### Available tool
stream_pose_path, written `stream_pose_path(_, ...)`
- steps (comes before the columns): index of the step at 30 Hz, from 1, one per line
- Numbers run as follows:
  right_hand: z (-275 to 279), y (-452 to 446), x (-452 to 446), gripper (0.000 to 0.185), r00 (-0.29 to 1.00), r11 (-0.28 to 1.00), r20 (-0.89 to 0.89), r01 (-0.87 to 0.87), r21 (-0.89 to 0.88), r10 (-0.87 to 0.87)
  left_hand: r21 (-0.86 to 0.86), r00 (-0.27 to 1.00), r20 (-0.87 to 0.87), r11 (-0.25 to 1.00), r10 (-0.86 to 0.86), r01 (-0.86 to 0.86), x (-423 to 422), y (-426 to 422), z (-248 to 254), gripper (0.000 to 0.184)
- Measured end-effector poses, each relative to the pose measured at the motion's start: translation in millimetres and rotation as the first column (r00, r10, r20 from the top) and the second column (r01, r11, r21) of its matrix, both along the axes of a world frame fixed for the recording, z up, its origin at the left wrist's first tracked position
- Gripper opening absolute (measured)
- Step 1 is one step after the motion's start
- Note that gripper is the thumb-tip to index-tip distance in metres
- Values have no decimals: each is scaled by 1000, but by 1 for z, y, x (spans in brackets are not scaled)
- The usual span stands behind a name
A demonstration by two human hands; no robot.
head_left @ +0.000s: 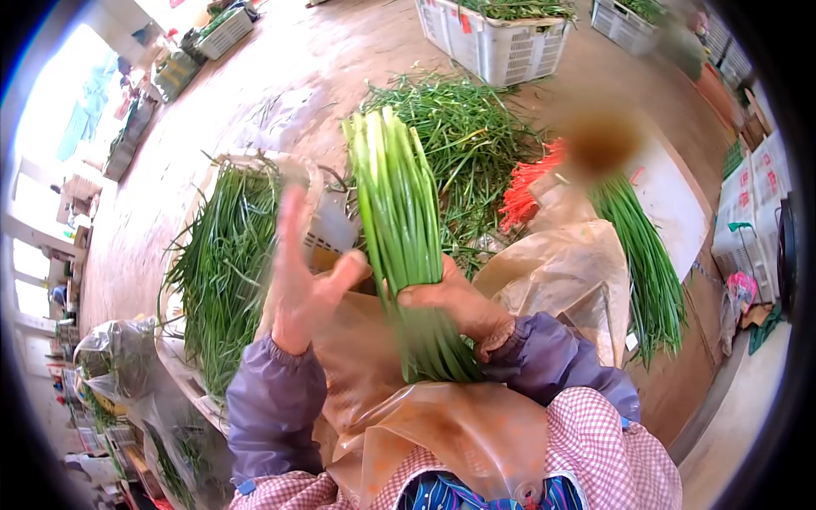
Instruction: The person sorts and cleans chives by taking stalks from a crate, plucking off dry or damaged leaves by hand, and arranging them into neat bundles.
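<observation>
A thick bundle of long green stalks stands nearly upright in front of my chest, pale ends up and darker leaves down. My right hand is wrapped round its lower middle, thumb across the front. To the left of the bundle is my left hand, slightly blurred, with its fingers raised and apart and its thumb pointing at the stalks; it holds nothing. A white basket full of loose green stalks is beside my left arm. More green stalks lie on a white board at the right.
Behind the bundle, loose greens are heaped on the floor, near red strips. A white crate of greens is at the top. Plastic bags lie at the lower left, and white crates are stacked at the right.
</observation>
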State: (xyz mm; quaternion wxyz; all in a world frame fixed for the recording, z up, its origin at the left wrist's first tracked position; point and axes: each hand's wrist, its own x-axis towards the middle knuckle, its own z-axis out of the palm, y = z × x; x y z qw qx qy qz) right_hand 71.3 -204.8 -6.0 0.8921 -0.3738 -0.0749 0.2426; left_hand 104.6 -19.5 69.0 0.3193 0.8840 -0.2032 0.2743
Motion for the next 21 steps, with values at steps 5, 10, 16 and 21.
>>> stream_pose_path(5,-6,15,-5,79,965,952,242,165,-257,-102,-887,467,-457,429,-757,-172,-5,-39,3,41)
stream_pose_path(10,6,12,-11,97,922,945,339,264,-194,-188,-827,545,-500,559,-672,-69,-2,-66,8,41)
stream_pose_path(16,35,-36,-11,81,895,898,281,403,-178,-346,-833,421,-533,542,-734,-110,9,-121,41,30)
stream_pose_path(21,131,-153,-23,52,913,827,245,401,-395,-326,-885,398,-85,253,-913,392,19,-216,81,34)
